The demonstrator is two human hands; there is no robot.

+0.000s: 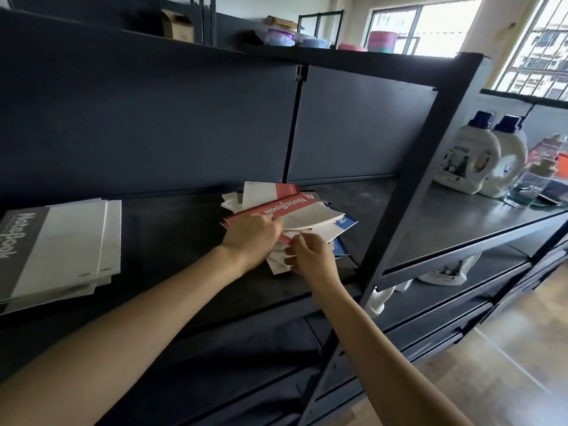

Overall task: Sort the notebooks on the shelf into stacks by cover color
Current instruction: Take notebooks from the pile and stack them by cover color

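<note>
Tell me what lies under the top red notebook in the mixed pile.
White-backed notebooks and blue notebooks poke out beneath the red notebook. The left hand and right hand cover the near side of the pile, so how many lie there cannot be seen.

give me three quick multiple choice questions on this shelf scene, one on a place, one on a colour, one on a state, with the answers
1. Where does the grey stack lie relative to the mixed pile?
A. to its left on the same shelf
B. to its right
C. on the shelf above

2. What colour is the band on the notebook under the left hand?
A. green
B. red
C. yellow

3. What is the left hand doing?
A. hanging idle
B. lying flat on the grey stack
C. gripping the red notebook

Answers:
1 A, the grey stack sits towards the shelf's left end.
2 B, the band printed "NoteBook" is red.
3 C, its fingers curl round that notebook's edge.
</note>
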